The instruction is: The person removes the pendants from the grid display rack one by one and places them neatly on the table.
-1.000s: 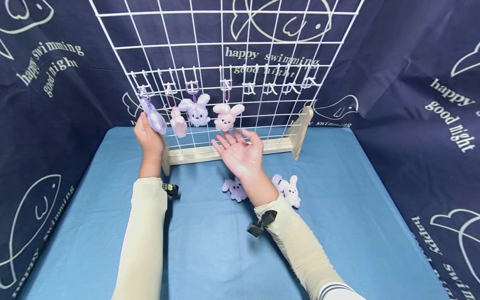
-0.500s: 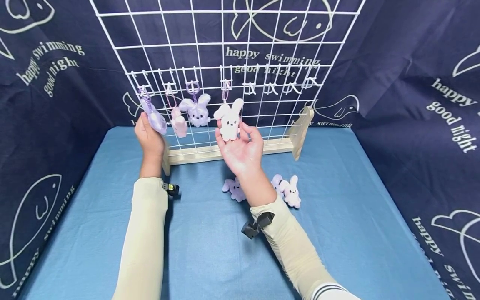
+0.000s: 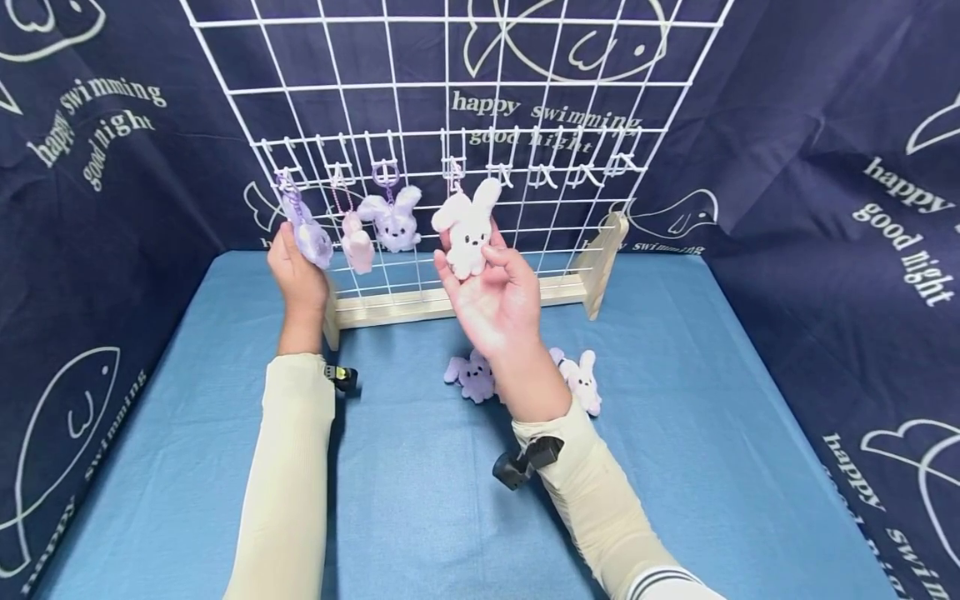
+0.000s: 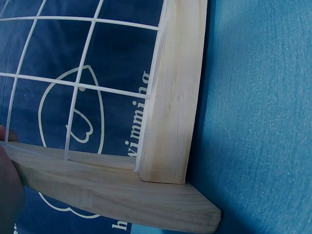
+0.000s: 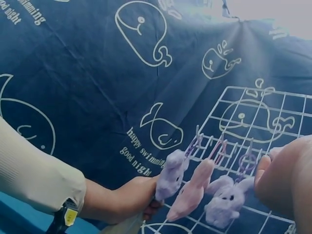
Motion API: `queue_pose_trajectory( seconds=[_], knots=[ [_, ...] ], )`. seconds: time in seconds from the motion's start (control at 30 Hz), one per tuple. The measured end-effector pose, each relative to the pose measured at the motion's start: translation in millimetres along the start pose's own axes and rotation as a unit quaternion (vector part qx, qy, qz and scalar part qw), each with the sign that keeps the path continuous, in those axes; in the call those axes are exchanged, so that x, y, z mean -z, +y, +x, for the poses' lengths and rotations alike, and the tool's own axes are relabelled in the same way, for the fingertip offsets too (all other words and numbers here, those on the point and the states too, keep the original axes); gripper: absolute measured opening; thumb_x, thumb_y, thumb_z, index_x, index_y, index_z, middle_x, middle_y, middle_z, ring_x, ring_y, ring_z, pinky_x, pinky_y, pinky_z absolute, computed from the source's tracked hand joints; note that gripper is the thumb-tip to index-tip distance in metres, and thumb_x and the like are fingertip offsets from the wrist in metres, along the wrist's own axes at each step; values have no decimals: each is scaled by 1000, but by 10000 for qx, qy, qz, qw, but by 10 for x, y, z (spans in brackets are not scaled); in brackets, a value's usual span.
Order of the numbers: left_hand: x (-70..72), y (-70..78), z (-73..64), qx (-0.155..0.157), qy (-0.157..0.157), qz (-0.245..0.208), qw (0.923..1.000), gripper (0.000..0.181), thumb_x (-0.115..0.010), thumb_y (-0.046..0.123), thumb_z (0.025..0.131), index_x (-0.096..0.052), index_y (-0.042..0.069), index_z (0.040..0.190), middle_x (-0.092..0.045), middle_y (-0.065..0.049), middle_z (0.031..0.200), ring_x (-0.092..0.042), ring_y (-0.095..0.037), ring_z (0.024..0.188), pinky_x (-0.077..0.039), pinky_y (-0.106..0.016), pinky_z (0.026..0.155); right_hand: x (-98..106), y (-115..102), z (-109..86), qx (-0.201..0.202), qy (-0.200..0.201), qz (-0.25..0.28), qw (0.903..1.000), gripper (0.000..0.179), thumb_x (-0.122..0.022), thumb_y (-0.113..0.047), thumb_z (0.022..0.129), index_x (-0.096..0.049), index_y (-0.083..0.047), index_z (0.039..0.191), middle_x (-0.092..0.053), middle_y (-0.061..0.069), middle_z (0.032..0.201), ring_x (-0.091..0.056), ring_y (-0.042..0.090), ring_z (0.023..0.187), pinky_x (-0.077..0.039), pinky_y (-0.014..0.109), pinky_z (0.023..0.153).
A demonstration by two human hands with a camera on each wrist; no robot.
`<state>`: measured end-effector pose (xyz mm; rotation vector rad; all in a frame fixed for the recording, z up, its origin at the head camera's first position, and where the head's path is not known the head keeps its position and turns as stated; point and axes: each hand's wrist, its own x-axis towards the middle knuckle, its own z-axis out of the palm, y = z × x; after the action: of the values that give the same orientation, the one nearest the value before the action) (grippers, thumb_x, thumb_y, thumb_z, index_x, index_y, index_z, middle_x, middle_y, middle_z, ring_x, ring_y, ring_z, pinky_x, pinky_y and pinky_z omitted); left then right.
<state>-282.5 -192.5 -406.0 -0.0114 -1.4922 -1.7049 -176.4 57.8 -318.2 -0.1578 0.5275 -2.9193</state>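
Observation:
In the head view, my right hand (image 3: pixel 498 308) holds a pale pink bunny plush keychain (image 3: pixel 467 237), its thumb on the front and its fingers behind. The keychain's chain runs up to a hook on the white wire grid rack (image 3: pixel 517 85). At the rack's left end, my left hand (image 3: pixel 296 271) grips the wooden foot (image 4: pixel 112 195), which passes between its fingers and palm in the left wrist view. Close to that hand hangs a purple bunny plush (image 3: pixel 311 237). A pink plush (image 3: pixel 357 243), seen side-on, and another purple one (image 3: pixel 395 225) hang between my hands.
Several white hooks (image 3: pixel 542 175) line the right half of the grid. On the blue cloth (image 3: pixel 420 467) lie a purple bunny (image 3: pixel 474 377) and a pale bunny (image 3: pixel 581 383), with others partly hidden by my right forearm. A dark patterned curtain (image 3: pixel 847 208) surrounds the table.
My right hand, open below the pale pink bunny a second ago, has taken hold of it and raised it slightly, turned and tilted. My left hand has stayed in place.

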Motion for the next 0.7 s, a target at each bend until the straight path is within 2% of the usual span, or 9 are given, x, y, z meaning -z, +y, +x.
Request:
queue_pose_trajectory(
  seconds=[0.13, 0.33, 0.47, 0.7],
  knots=[
    [6, 0, 0, 28, -49, -36, 10000, 44, -38, 7, 111, -65, 24, 80, -61, 14, 73, -54, -2, 68, -44, -19, 69, -51, -27, -48, 128, -114, -149, 9997, 48, -33, 0, 95, -66, -22, 122, -64, 6, 131, -66, 25, 113, -56, 37, 96],
    [14, -7, -3, -15, -37, -35, 10000, 45, -38, 6, 111, -65, 24, 80, -61, 14, 72, -54, -1, 67, -44, -18, 69, -75, -53, -99, 197, -39, -444, 9988, 48, -29, 2, 98, -60, -22, 127, -62, 4, 134, -67, 23, 116, -57, 35, 95],
    [13, -21, 1, -12, -77, -98, 9999, 45, -37, 6, 111, -65, 23, 80, -61, 13, 71, -54, -2, 66, -44, -18, 68, -75, -64, -121, 223, 16, -668, 9975, 48, -31, 4, 99, -55, -22, 132, -59, 5, 135, -68, 22, 113, -59, 34, 96],
    [-1, -44, 14, 33, -15, -139, 9999, 47, -35, 6, 112, -64, 23, 80, -62, 14, 71, -55, -1, 65, -45, -18, 67, -78, -78, -139, 203, -191, -1286, 9913, 44, -37, 6, 98, -50, -21, 131, -58, 8, 133, -74, 24, 109, -63, 34, 93]
  ],
)
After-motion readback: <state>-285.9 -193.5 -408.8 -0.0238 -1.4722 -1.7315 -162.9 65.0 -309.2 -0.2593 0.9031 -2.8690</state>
